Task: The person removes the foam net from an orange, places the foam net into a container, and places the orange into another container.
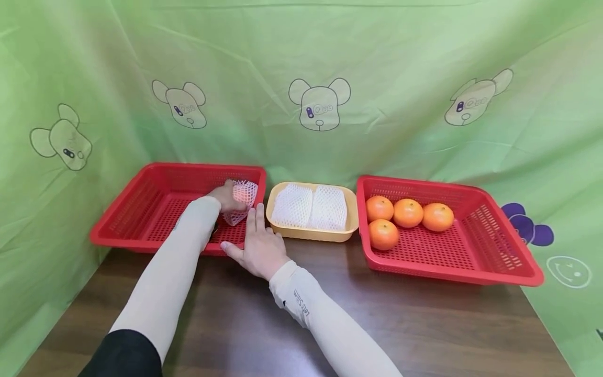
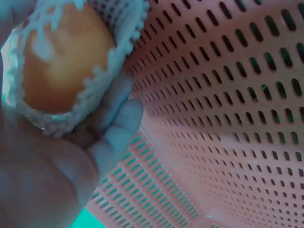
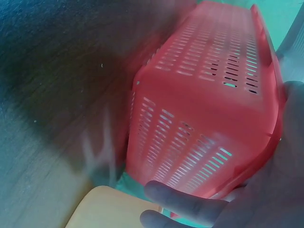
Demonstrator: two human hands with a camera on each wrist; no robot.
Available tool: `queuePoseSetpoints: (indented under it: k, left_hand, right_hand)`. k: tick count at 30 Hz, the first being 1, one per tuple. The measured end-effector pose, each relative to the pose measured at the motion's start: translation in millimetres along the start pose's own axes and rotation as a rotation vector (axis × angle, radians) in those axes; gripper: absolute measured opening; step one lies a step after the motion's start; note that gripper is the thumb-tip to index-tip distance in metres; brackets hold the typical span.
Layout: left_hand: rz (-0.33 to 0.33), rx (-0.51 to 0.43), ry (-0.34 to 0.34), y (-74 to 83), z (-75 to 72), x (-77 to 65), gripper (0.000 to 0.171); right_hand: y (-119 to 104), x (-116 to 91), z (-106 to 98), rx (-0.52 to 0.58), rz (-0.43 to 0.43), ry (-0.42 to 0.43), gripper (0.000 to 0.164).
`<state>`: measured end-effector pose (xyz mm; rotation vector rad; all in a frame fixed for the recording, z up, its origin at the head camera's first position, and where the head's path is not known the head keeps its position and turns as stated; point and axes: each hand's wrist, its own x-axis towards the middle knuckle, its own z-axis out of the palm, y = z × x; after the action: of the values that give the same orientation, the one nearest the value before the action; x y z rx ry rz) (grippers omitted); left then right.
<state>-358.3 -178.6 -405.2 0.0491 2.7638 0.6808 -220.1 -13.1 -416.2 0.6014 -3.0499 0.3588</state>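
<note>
My left hand (image 1: 223, 197) reaches into the left red basket (image 1: 207, 167) and grips an orange (image 2: 71, 61) wrapped in a white foam net (image 1: 245, 191). In the left wrist view the fruit shows through the net's opening, with my fingers curled under it, close to the perforated side wall. The right hand (image 1: 261, 247) rests at the near right corner of the same basket, fingers straight and thumb apart along the rim. Its fingers (image 3: 185, 202) lie outside the basket wall in the right wrist view.
A yellow tray (image 1: 325, 235) with two white foam nets (image 1: 293, 205) stands beside the left basket. On the right, a second red basket (image 1: 443, 269) contains several oranges (image 1: 408, 213) at its left end. The wooden table (image 1: 226, 319) meets a green curtain (image 1: 254, 120) behind.
</note>
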Motion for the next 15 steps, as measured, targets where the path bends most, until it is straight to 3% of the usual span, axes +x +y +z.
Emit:
queuePoseSetpoints:
  k: [7,12,15]
  left_hand:
    - [-0.013,-0.049,0.101,-4.4,-28.6,-23.1,0.09]
    - [0.06,-0.16,0.231,-8.4,-59.6,-48.9,0.093]
    - [0.108,-0.199,0.306,-11.3,-70.3,-68.5,0.097]
  right_hand:
    - [-2,0,0,0.036,0.01,-0.021,0.102]
    - [-1,2,1,0.042,0.007,-0.016,0.103]
    - [0,4,0,0.061,0.006,-0.029,0.103]
